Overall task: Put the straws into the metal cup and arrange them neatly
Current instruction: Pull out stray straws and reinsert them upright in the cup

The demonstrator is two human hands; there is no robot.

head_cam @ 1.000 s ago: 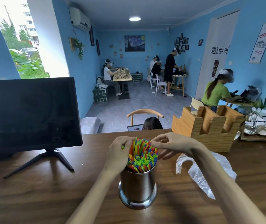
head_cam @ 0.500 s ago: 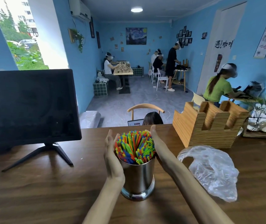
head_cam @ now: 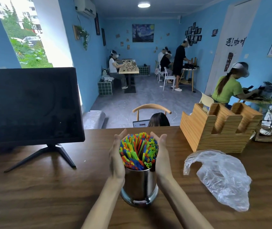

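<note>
From the head camera, the metal cup (head_cam: 139, 184) stands upright on the wooden counter (head_cam: 49, 187), and the straws (head_cam: 138, 152) are packed inside it, their coloured tips fanning above its rim. The left hand (head_cam: 116, 158) and right hand (head_cam: 162, 156) flank the cup, palms facing inward, fingers straight and pressed against the bundle, apparently to gather the tips into a tidy cluster. An empty plastic bag (head_cam: 221, 177) lies right of the cup, probably the straws' wrapper. A dark monitor (head_cam: 31, 104) sits to the cup's left.
</note>
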